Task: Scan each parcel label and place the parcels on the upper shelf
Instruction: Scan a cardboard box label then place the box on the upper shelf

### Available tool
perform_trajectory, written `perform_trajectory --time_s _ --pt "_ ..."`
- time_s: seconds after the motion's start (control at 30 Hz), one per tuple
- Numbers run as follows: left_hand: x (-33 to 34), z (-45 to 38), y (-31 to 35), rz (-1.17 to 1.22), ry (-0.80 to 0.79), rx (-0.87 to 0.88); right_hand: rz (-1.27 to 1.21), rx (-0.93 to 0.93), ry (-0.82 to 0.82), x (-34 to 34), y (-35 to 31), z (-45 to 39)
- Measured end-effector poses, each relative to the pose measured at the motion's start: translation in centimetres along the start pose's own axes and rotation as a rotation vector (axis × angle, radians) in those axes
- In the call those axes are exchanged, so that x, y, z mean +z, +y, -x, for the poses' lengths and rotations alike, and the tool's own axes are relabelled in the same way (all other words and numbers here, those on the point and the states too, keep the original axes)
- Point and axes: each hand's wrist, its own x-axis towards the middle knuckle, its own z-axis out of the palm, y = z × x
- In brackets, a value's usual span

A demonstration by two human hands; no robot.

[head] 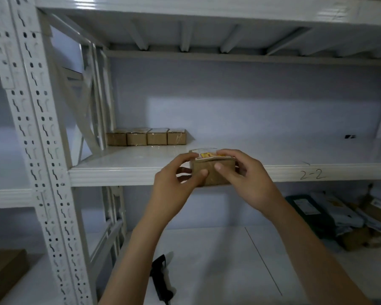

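Head view: both hands hold one small parcel [211,170] at the upper shelf [128,175] front edge
Left hand [176,183]: fingers clamped on parcel's left end
Right hand [249,175]: fingers clamped on its right end
Shelved parcels [146,137]: four in a row, back left
Scanner [162,276]: lying on lower shelf

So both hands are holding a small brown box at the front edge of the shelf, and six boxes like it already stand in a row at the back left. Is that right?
Not quite: the head view shows four boxes in the row at the back left, not six. The rest holds: the left hand and the right hand hold the small brown box at the front edge of the shelf.
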Motion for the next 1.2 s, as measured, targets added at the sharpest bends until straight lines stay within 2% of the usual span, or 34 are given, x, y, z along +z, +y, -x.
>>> perform_trajectory --time_s 0.1,0.2,0.47,0.6,0.83,0.97,1.1,1.2 --pt "0.5 -1.5 0.4 -0.022 0.073 0.091 -0.007 -0.042 0.065 -0.3 0.4 -1.8" --pt "0.9 -3.5 0.4 -0.096 0.068 0.156 0.011 -0.078 0.071 -0.5 1.3 -3.6" --pt "4.0 -10.4 -5.8 -0.543 -0.047 0.182 0.412 0.029 -0.070 -0.3 6.6 -10.8" --pt "4.2 -14.6 -7.4 -0.772 -0.142 0.146 0.643 0.041 -0.127 0.2 7.8 -15.1" --pt "5.1 -21.3 -10.7 -1.111 -0.371 -0.003 0.980 0.191 -0.377 1.5 10.4 -22.3" --pt "5.5 -23.9 -11.2 -1.254 -0.396 -0.063 1.066 0.257 -0.475 2.7 11.1 -26.1" --pt "5.4 -25.8 -12.5 -1.288 -0.401 -0.098 1.141 0.258 -0.544 3.8 12.4 -29.0" --pt "5.3 -27.1 -13.1 -1.346 -0.460 -0.163 1.224 0.249 -0.610 4.3 12.8 -30.6"
